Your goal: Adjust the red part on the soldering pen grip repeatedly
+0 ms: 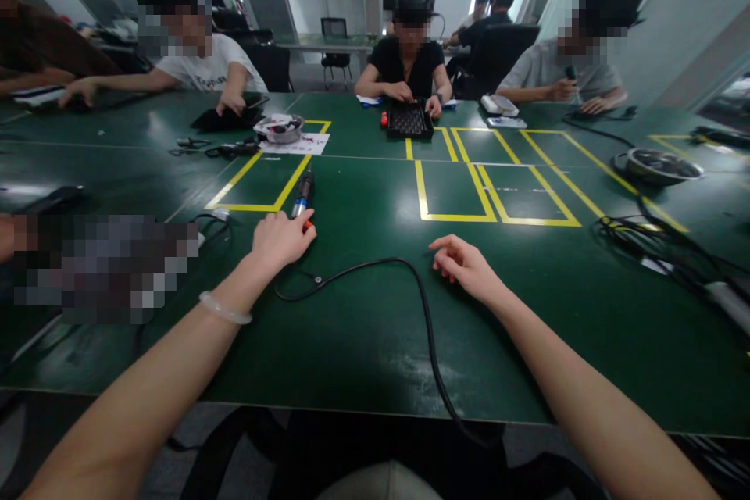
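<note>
A corded electric screwdriver point(303, 191), black with a blue ring and an orange part, lies on the green table, its far end pointing away from me. My left hand point(281, 241) is closed over its near end, which hides much of that part. From beneath this hand a black cord point(423, 293) loops across the table and drops over the front edge. To the right of the cord, my right hand point(464, 264) hovers low near the tabletop with its fingers loosely bent and apart. Nothing is in it.
Yellow tape rectangles point(457, 217) mark the table ahead. A bowl point(280, 129) stands on paper at the left; a metal bowl point(659, 168) and tangled cables point(630, 238) lie right. Across the table, a person handles a black tray point(408, 121). Other people sit around.
</note>
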Available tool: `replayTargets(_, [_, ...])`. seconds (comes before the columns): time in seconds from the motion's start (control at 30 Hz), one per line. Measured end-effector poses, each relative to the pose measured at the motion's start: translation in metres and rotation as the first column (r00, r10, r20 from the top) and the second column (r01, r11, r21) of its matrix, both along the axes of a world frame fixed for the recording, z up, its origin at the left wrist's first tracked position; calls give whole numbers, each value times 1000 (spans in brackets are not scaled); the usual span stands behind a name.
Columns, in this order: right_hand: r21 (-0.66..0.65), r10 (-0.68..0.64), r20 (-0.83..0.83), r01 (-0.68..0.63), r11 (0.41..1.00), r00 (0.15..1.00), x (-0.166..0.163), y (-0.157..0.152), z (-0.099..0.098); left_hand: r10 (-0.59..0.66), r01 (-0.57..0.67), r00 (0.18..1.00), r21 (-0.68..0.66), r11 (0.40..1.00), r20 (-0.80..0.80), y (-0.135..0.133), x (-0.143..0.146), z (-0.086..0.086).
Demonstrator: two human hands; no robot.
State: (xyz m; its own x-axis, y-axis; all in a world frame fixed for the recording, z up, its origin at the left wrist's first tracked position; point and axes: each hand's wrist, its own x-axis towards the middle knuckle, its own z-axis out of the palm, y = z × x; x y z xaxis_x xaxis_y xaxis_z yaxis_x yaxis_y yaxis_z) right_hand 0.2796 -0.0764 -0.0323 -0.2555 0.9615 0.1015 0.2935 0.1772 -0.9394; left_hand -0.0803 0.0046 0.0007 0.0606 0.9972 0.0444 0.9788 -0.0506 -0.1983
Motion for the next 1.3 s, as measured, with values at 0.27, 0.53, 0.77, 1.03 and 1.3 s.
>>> replayTargets(0.27, [249,5,264,-73,966,964,-19,-16,15,-252,253,967,-21,967,40,-71,84,8])
replayTargets(0.53, [217,270,333,-352,911,904,-29,-24,17,-484,491,861,-5,871,159,-101,129,2])
replayTargets(0.77, [197,335,306,-404,893,891,-27,-22,15,-529,542,824,-12,840,202,-98,126,-3])
replayTargets(1.03, [17,350,181,-358,933,919,-29,-23,17,-544,561,819,-64,825,182,-96,127,-1])
replayTargets(1.3, [-377,345,-112,-361,853,932,-21,-21,21,-485,503,856,-67,862,182,-106,134,1])
